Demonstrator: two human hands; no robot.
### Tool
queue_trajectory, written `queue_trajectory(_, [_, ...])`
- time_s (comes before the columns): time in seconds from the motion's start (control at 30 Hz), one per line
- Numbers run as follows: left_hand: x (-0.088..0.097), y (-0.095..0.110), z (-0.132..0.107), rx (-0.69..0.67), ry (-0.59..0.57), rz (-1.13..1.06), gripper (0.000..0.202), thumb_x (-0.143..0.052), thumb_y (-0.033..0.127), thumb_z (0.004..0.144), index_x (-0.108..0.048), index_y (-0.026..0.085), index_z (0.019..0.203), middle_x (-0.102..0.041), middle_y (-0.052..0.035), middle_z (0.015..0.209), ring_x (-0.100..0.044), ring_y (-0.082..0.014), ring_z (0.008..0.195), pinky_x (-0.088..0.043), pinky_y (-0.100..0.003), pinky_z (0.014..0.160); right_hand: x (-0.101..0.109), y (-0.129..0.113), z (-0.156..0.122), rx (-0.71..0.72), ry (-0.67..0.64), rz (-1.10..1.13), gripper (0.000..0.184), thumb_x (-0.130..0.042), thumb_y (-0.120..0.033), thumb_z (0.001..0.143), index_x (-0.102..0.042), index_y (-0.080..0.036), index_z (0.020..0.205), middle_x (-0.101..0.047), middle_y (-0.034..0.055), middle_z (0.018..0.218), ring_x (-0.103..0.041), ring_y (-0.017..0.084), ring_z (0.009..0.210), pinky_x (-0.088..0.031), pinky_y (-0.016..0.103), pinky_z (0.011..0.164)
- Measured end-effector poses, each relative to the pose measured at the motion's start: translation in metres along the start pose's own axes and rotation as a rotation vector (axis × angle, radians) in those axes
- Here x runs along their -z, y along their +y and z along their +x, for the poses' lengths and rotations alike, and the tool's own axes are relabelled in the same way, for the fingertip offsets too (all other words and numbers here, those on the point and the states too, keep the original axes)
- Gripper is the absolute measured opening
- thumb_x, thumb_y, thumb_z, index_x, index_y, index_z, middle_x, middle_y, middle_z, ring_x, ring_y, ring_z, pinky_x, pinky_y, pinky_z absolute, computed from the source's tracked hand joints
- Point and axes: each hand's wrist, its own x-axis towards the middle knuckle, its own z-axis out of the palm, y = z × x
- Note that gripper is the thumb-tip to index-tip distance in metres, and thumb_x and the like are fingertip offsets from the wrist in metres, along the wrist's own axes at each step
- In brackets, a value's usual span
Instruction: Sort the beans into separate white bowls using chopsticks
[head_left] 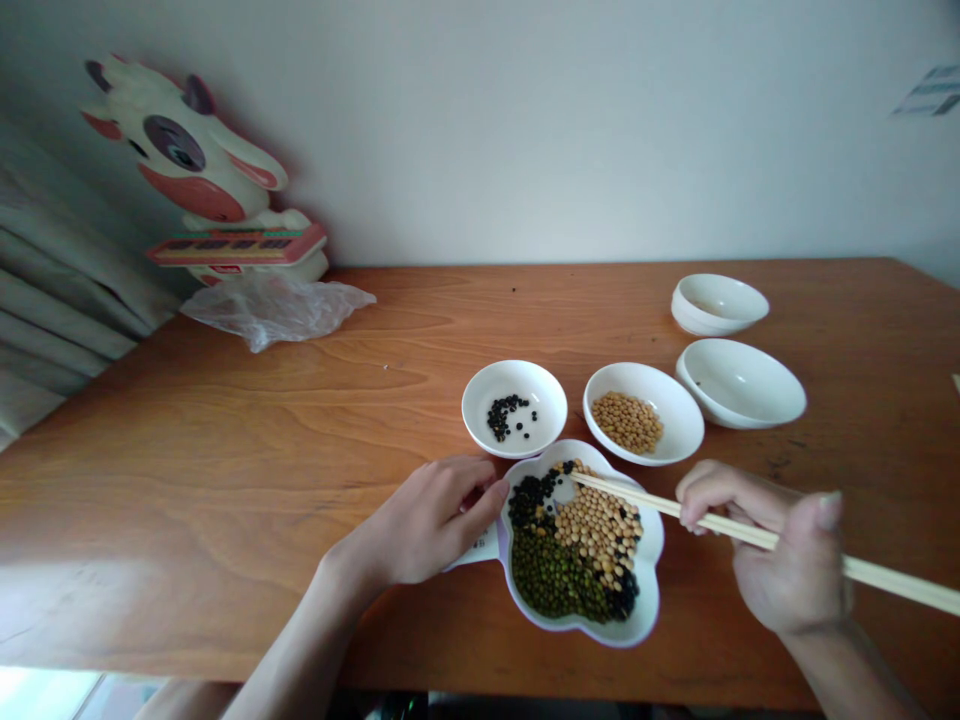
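My right hand [772,555] is closed around a pair of wooden chopsticks [645,497]. Their tips reach left over a white flower-shaped dish [649,590] that holds mixed black, yellow and green beans. My left hand [431,520] rests on the table, its fingers curled against the dish's left rim. Just beyond the dish stand a small white bowl [514,405] with a few black beans and another white bowl [643,412] with yellow beans.
Two empty white bowls [741,383] [718,303] stand at the back right of the wooden table [225,450]. A cow-shaped toy [202,170] and a crumpled clear plastic bag [277,305] sit at the back left against the wall. Curtains hang at the far left.
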Motion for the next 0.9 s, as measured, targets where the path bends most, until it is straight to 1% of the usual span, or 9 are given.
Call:
queue_trajectory(0.13, [0.0000,-0.0009,0.0000,-0.012,0.006,-0.007,0.047,-0.042,0.048,0.123,-0.055,0.021,0.088,-0.064,-0.0016,0.084,-0.059,-0.0178,0.074,-0.041,-0.032,0.070,-0.0018,-0.0048,0.0036,-0.003,-0.019,-0.015,0.088,-0.030,-0.091,0.105,-0.075,-0.027,0.066,-0.068,0.0066,0.062,-0.060,0.024,0.058,-0.047,0.038,0.053])
queue_trajectory(0.33, [0.0000,-0.0005,0.0005,-0.016,0.006,0.001,0.047,-0.041,0.048,0.123,-0.055,0.022,0.087,-0.064,-0.0016,0.084,-0.059,-0.0178,0.074,-0.041,-0.032,0.070,-0.0052,-0.0091,0.0044,0.019,-0.067,0.008,0.088,-0.030,-0.090,0.106,-0.076,-0.027,0.067,-0.068,0.0060,0.063,-0.061,0.023,0.060,-0.049,0.035,0.055])
queue_trajectory(0.53, [0.0008,0.0003,0.0003,0.002,-0.003,0.003,0.048,-0.041,0.050,0.123,-0.056,0.022,0.088,-0.065,-0.0021,0.084,-0.060,-0.0187,0.076,-0.043,-0.033,0.073,-0.0071,-0.0097,0.0024,-0.023,-0.058,0.041,0.091,-0.027,-0.092,0.105,-0.076,-0.027,0.066,-0.066,0.0067,0.063,-0.060,0.024,0.060,-0.049,0.036,0.055])
queue_trajectory(0.73, [0.0000,-0.0005,0.0005,0.018,-0.018,0.003,0.049,-0.040,0.053,0.124,-0.058,0.022,0.091,-0.068,-0.0023,0.085,-0.062,-0.0195,0.076,-0.044,-0.034,0.075,-0.0103,-0.0059,0.0018,0.000,-0.080,0.002,0.088,-0.029,-0.089,0.107,-0.075,-0.026,0.066,-0.067,0.0063,0.063,-0.062,0.023,0.059,-0.049,0.036,0.056])
queue_trajectory(0.9, [-0.0010,-0.0015,0.0001,0.015,0.002,0.020,0.049,-0.041,0.053,0.124,-0.059,0.022,0.091,-0.068,-0.0021,0.085,-0.063,-0.0198,0.077,-0.044,-0.033,0.074,-0.0101,-0.0020,-0.0003,-0.003,-0.076,0.001,0.088,-0.029,-0.086,0.109,-0.076,-0.025,0.066,-0.068,0.0066,0.064,-0.062,0.023,0.059,-0.049,0.037,0.056])
